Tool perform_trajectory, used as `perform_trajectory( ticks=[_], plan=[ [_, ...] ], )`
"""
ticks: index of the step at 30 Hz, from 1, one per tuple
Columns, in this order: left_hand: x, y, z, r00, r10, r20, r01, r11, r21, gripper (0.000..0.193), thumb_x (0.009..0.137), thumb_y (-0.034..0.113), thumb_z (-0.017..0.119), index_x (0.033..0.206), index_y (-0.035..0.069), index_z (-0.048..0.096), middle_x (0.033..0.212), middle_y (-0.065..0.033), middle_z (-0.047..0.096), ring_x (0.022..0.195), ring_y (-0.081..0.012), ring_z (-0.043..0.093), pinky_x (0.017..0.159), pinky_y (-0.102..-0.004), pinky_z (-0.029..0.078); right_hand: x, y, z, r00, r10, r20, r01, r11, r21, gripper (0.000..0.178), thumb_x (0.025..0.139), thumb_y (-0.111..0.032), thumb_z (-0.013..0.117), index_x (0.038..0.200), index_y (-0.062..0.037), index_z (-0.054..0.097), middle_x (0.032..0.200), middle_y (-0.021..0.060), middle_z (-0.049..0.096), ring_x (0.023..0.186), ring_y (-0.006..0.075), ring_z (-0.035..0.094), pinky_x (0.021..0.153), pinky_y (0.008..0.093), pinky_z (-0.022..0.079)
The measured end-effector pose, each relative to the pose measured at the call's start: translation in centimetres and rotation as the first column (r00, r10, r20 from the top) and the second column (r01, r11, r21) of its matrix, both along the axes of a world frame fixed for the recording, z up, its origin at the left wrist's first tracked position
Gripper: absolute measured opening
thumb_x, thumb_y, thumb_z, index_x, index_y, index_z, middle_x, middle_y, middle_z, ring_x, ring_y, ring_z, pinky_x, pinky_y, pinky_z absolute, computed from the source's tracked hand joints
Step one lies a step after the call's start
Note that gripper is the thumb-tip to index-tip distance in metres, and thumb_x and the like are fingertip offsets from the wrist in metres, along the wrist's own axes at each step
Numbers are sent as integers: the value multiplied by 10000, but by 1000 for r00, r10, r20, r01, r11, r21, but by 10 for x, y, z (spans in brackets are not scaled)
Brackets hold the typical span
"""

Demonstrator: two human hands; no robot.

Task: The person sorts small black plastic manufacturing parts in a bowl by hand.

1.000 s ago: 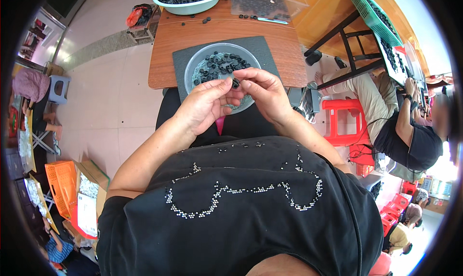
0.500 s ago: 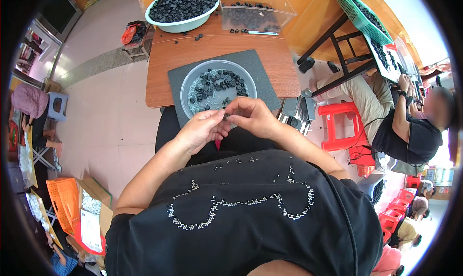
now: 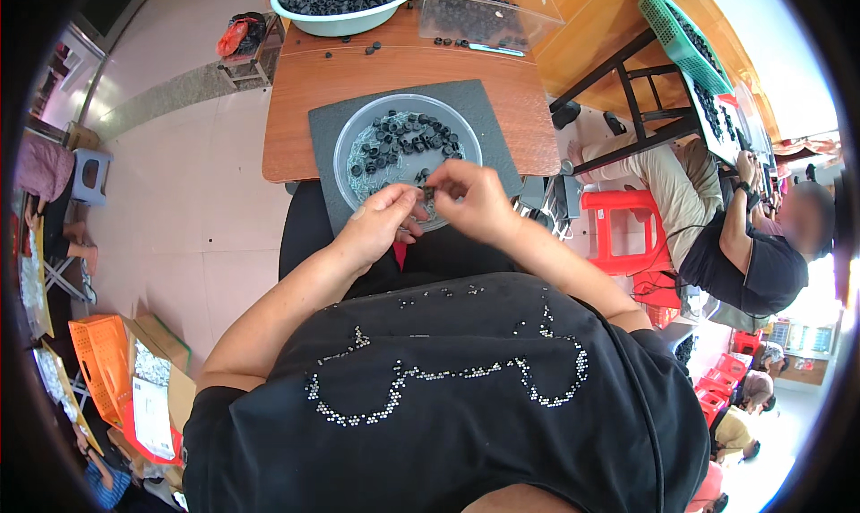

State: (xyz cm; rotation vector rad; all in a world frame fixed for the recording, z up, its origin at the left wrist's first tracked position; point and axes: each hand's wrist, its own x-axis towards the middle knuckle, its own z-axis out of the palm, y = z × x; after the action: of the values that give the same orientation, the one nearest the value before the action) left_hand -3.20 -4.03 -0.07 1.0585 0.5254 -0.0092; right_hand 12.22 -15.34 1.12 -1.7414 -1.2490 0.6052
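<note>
Over the near rim of a round clear tub [image 3: 341, 146], my two hands meet with closed fingertips. My left hand [image 3: 381, 222] pinches thumb against forefinger, its other fingers curled beneath. Right beside it, my right hand [image 3: 475, 204] is bent into a pinch, slightly smeared by motion. A small dark piece [image 3: 428, 192] shows between the fingertips of both hands; its exact shape is too small to tell. Inside the tub lie many small round black caps [image 3: 387, 146] and thin clear plastic bits [image 3: 363, 174]. The tub rests on a dark grey mat [image 3: 490, 119].
The mat lies on a brown wooden table [image 3: 291, 123]. A pale green basin [image 3: 345, 25] of black caps and a clear box [image 3: 488, 20] stand at its back, a light blue pen-like tool [image 3: 495, 50] nearby. On the right, a person [image 3: 752, 253] works beside a red stool [image 3: 618, 231].
Both hands have moved slightly up in the picture, the right one more, and its fingers have shifted around the small piece. The view has tilted a little, so the table sits higher.
</note>
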Motion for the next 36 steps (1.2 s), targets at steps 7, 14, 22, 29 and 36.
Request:
perform_trajectory(
  ticks=[7,14,22,29,36],
  plan=[
    [-5,9,-3,999,23,-33,-18,990,143,281,975,239,462,1173,55,540,949,-37,595,815,-107,575,696,-241,470,139,78,54,884,-210,-417,318,925,207,112,831,-66,570,886,1,640,673,43,612,562,111,536,513,245,429],
    [-12,22,-8,997,61,-45,-52,983,177,229,959,184,479,1112,49,582,904,-21,604,785,-90,571,684,-223,470,150,109,16,918,-390,72,330,851,409,145,812,-116,647,902,-9,688,864,84,694,767,155,640,727,303,517],
    [-13,36,-18,980,182,-75,-173,978,113,208,956,158,480,1088,45,595,868,-14,609,741,-66,564,662,-205,469,65,87,-52,756,101,647,35,980,-194,187,790,-148,591,946,-76,666,911,141,632,847,309,636,758,405,520],
    [-15,48,-24,917,397,-33,-389,910,141,228,938,127,472,1113,29,582,897,-48,613,748,-91,569,671,-226,468,66,95,-52,656,221,721,65,936,-346,140,780,-133,604,895,-65,647,894,130,622,844,320,624,759,401,516],
    [-12,39,-21,954,295,-59,-290,954,79,242,951,142,497,1149,19,561,938,-47,609,786,-89,574,699,-223,477,56,83,-41,827,110,551,8,978,-207,139,735,-96,633,862,-39,630,853,134,636,811,306,637,721,385,520]
  ],
)
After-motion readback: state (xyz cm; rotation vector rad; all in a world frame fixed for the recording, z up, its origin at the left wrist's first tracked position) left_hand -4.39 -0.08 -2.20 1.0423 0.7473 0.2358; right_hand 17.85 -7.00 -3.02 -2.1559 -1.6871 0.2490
